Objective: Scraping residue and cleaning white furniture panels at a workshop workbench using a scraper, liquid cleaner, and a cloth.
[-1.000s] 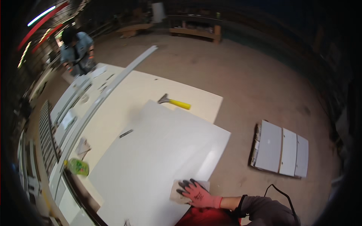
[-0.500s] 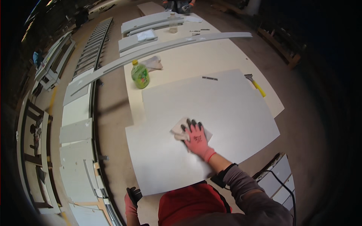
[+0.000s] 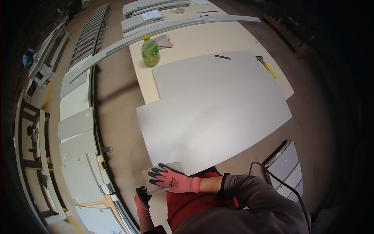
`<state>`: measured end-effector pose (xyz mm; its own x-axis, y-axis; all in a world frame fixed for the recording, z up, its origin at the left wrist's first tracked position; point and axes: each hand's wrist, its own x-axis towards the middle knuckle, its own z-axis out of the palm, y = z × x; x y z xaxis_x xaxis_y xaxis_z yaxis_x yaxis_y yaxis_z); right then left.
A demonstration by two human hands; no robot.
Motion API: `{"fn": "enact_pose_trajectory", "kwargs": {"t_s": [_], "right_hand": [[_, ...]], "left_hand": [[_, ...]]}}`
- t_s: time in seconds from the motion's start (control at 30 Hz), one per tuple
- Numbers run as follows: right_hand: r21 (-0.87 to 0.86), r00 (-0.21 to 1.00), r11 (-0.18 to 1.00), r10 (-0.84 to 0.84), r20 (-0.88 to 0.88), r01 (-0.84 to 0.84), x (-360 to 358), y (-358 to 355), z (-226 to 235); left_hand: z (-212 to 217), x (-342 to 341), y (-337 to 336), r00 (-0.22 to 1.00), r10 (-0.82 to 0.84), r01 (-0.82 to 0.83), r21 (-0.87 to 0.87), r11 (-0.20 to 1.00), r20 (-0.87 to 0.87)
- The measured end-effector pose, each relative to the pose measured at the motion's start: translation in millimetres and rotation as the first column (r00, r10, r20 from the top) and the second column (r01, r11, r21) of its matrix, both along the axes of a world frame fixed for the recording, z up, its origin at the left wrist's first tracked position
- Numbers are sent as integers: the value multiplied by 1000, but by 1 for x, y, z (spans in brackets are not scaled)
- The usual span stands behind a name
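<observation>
A large pale grey panel [image 3: 222, 109] lies flat in front of me, its near end close to my body. At its near left corner my right hand [image 3: 173, 181], in a pink glove with black fingertips, presses a light cloth [image 3: 150, 188] with fingers spread over it. Part of the cloth reaches past the panel's edge. Lower and to the left, my left hand [image 3: 143, 201], gloved alike, hangs just off the panel with fingers loosely bent and apart. Nothing shows in it.
Beyond the panel, a green bottle [image 3: 150, 51] with a yellow cap stands beside a crumpled cloth [image 3: 164, 41] on the cream table [image 3: 187, 50]. A yellow-handled scraper [image 3: 268, 68] and a small dark strip [image 3: 223, 57] lie further right. A long grey strip [image 3: 175, 24] crosses the far side.
My right hand has drawn the cloth from the panel's middle toward me and leftward, to the near left corner. The view has shifted downward. My left hand stays near the same corner.
</observation>
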<state>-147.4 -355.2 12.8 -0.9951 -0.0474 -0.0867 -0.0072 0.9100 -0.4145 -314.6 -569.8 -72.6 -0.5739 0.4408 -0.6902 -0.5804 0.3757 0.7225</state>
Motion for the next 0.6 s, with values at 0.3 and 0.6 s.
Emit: {"fn": "enact_pose_trajectory", "kwargs": {"t_s": [0.3, 0.6], "right_hand": [[127, 610, 598, -788, -82, 791, 153, 79, 21], [245, 15, 9, -1000, -23, 969, 166, 157, -19]], "left_hand": [[34, 16, 118, 899, -404, 298, 443, 846, 167], [28, 69, 245, 415, -898, 823, 482, 302, -145]]}}
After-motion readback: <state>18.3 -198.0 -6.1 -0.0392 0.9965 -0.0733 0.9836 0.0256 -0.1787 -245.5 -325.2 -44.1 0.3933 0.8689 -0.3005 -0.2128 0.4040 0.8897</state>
